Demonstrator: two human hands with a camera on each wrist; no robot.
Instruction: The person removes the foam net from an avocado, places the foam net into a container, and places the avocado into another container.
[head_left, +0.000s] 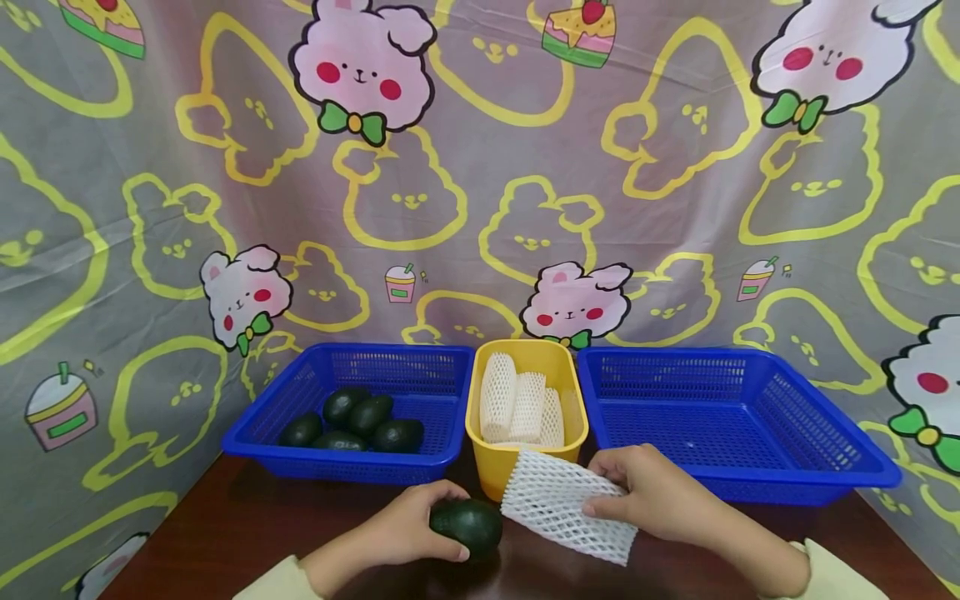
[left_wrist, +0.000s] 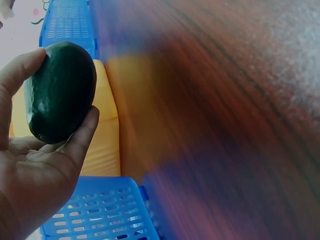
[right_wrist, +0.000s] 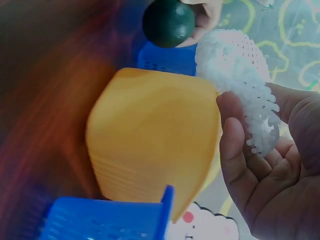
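A dark green avocado (head_left: 467, 528) is gripped by my left hand (head_left: 408, 525), held near the front of the table. The left wrist view shows the avocado (left_wrist: 62, 92) between the thumb and curled fingers. My right hand (head_left: 648, 496) pinches a white foam net sleeve (head_left: 566, 504) by its right part. In the right wrist view the foam net (right_wrist: 240, 80) lies between thumb and fingers, its end partly spread. The sleeve's left end is close beside the avocado; whether they touch, I cannot tell.
Several avocados (head_left: 367, 414) lie in the left blue basket (head_left: 255, 442). A yellow bin (head_left: 491, 467) holding more foam net sleeves (head_left: 528, 404) stands between it and the right blue basket (head_left: 847, 479). Behind them hangs a patterned cloth (head_left: 480, 167). The brown table (head_left: 225, 517) lies beneath.
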